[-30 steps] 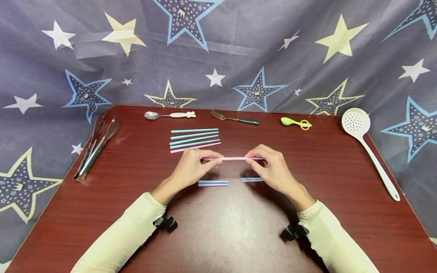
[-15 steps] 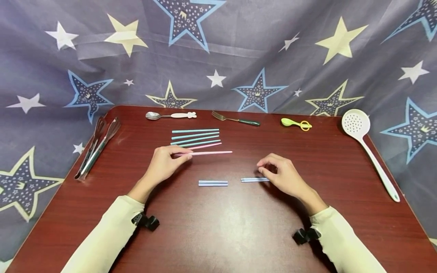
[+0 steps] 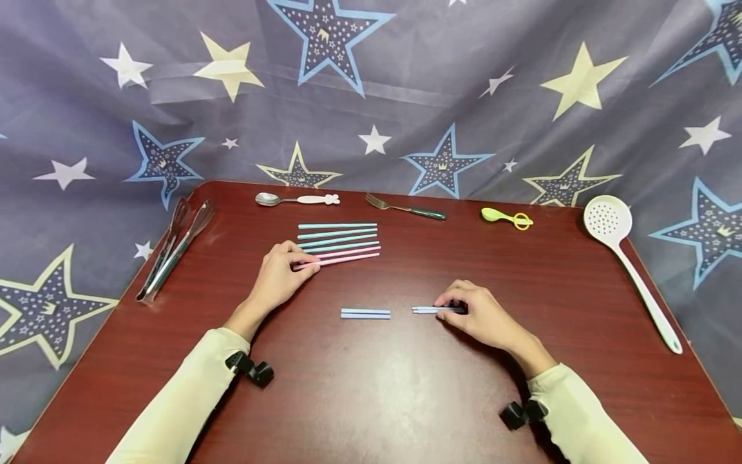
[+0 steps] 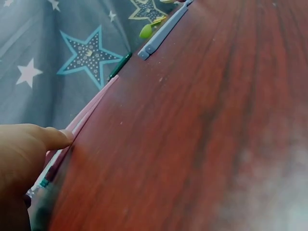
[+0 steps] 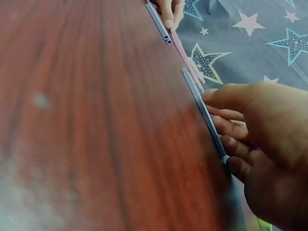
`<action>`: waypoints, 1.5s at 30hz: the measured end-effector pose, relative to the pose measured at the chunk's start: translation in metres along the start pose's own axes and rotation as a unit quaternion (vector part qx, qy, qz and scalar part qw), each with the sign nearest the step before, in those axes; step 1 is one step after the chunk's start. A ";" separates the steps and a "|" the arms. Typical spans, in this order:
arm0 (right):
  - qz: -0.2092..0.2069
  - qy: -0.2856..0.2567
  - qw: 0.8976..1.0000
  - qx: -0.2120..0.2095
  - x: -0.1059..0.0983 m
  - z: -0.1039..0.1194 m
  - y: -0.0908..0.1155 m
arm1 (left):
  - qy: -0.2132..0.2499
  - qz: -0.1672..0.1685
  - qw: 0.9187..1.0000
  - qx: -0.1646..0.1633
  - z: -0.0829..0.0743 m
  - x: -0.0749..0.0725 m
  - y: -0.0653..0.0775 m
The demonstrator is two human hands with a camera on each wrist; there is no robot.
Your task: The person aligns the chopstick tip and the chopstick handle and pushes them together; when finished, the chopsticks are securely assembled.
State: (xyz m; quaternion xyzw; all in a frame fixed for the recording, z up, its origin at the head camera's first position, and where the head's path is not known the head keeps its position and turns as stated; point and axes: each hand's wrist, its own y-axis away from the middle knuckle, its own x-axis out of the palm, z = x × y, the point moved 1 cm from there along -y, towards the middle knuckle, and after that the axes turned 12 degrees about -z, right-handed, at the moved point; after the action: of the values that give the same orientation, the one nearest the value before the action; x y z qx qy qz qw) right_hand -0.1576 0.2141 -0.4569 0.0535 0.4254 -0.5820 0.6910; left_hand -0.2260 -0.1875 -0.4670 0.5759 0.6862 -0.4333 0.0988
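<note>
My left hand (image 3: 274, 278) pinches a pink chopstick (image 3: 350, 259) near its left end, low over the table. A second pink chopstick (image 3: 355, 251) lies just behind it, below a row of several teal chopsticks (image 3: 338, 226). In the left wrist view the thumb presses along the pink chopstick (image 4: 96, 100). My right hand (image 3: 484, 317) has its thumb and fingertips around a pair of short light-blue sticks (image 3: 424, 310), whose right part is hidden by the hand. Another pair of short blue sticks (image 3: 365, 314) lies side by side to the left, untouched.
Along the back edge lie a white-handled spoon (image 3: 313, 200), a green-handled fork (image 3: 428, 213) and a small green spoon (image 3: 494, 214) with a yellow ring. Metal tongs (image 3: 168, 261) lie at the left edge, a white slotted skimmer (image 3: 643, 283) at the right. A star-patterned cloth (image 3: 394, 103) hangs behind.
Both hands held the pink chopstick; the right let go and moved down to the blue sticks. My left hand carried the chopstick left and lowered it beside the other pink one.
</note>
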 end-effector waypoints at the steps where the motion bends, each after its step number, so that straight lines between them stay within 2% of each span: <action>1: 0.001 0.000 1.000 -0.001 0.000 0.000 0.000 | -0.003 0.001 1.000 0.003 0.001 0.001 0.000; 14: -0.003 0.002 1.000 -0.011 0.002 -0.002 0.000 | -0.006 0.006 1.000 0.015 0.000 0.005 -0.004; 17: -0.007 -0.001 1.000 -0.009 0.002 -0.004 0.000 | -0.009 -0.002 1.000 0.027 -0.001 0.006 -0.005; 22: -0.007 0.001 1.000 -0.003 0.002 -0.005 0.001 | 0.017 -0.015 0.999 0.046 -0.014 0.009 -0.004; 24: -0.008 0.004 1.000 -0.002 0.002 -0.005 0.001 | 0.034 0.001 0.998 0.051 -0.025 0.012 0.000; 26: -0.007 0.005 1.000 0.000 0.003 -0.005 0.001 | 0.048 0.040 0.996 0.066 -0.037 0.016 0.007; 30: -0.003 0.006 1.000 0.004 0.003 -0.005 0.001 | 0.041 0.132 0.984 0.113 -0.058 0.026 0.025; 32: -0.003 0.006 1.000 0.003 0.003 -0.005 0.001 | 0.035 0.155 0.979 0.128 -0.065 0.030 0.032; 37: -0.005 0.005 1.000 0.005 0.003 -0.004 0.001 | 0.030 0.149 0.980 0.125 -0.074 0.034 0.039; 45: -0.003 0.003 1.000 0.016 0.003 -0.004 0.001 | 0.043 0.150 0.983 0.095 -0.075 0.036 0.038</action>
State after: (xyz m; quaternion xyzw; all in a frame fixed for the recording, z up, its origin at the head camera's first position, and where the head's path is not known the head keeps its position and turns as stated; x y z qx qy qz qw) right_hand -0.1590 0.2147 -0.4617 0.0653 0.4185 -0.5908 0.6867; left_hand -0.1767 -0.1105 -0.4631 0.6970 0.5515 -0.4516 0.0782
